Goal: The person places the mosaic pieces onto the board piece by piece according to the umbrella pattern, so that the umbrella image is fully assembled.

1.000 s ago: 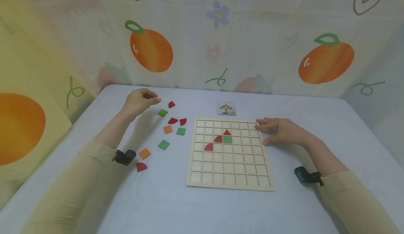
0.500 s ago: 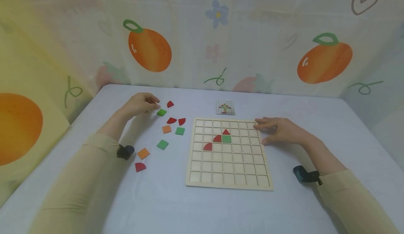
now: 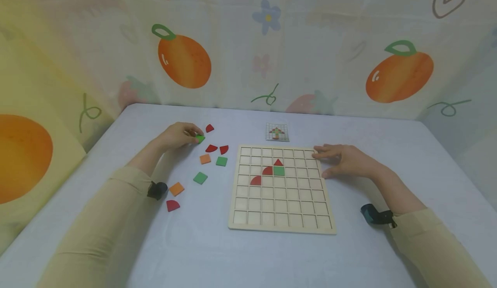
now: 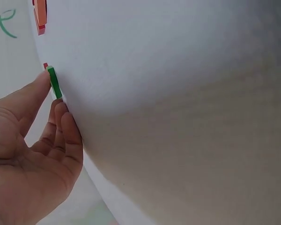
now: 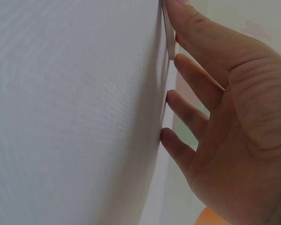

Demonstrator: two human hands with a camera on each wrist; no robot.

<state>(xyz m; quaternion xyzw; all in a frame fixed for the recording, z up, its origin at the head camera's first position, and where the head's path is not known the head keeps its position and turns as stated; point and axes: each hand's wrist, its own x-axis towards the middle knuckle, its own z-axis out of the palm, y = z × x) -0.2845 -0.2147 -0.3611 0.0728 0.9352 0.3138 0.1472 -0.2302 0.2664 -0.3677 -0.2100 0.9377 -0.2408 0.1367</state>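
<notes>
My left hand (image 3: 180, 135) is at the far left of the table, pinching a green square tile (image 3: 199, 139) between thumb and fingertips. The left wrist view shows the thumb at one end of this green tile (image 4: 54, 82) and fingertips at the other. A wooden grid board (image 3: 268, 219) lies in the middle of the table. On it sit a red triangle (image 3: 278, 162), a green square (image 3: 278, 171) and two red quarter-circles (image 3: 256, 181). My right hand (image 3: 347, 162) rests at the board's upper right edge, fingers spread and relaxed; the right wrist view shows the board's corner (image 5: 169, 37) by the thumb.
Between left hand and board lie loose red quarter-circles (image 3: 224, 150), orange squares (image 3: 205, 159) and green squares (image 3: 221, 161). Closer to the left sleeve are another orange square (image 3: 177, 189) and a red piece (image 3: 172, 205). A small pattern card (image 3: 277, 132) lies behind the board.
My left hand has come down and to the right onto the green square tile, and its fingers now pinch it. The right hand has stayed at the board's edge.
</notes>
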